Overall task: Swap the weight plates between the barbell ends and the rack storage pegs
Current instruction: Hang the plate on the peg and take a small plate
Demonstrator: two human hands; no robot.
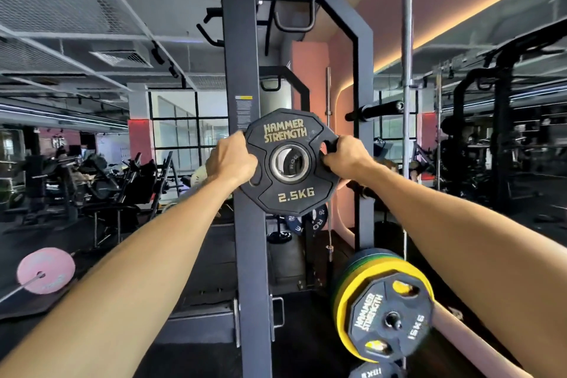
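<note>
A black 2.5 kg plate [290, 193] marked Hammer Strength is held upright at arm's length in front of the rack upright [242, 70]. My left hand [231, 159] grips its left edge and my right hand [345, 159] grips its right edge through a cutout. Through its steel centre hole I see another dark plate behind. At lower right a stack of plates sits on a peg: a black 15 kg plate [389, 321] in front of a yellow plate [346, 294] and green ones. An empty black peg [376, 110] sticks out of the rack at upper right.
A pink plate [46, 270] sits on a barbell end at far left. An upright steel bar [407, 70] stands at the right. Blue 20 kg plates [306, 221] hang low behind the rack. Gym machines fill the left background. Another black plate [374, 371] shows at the bottom edge.
</note>
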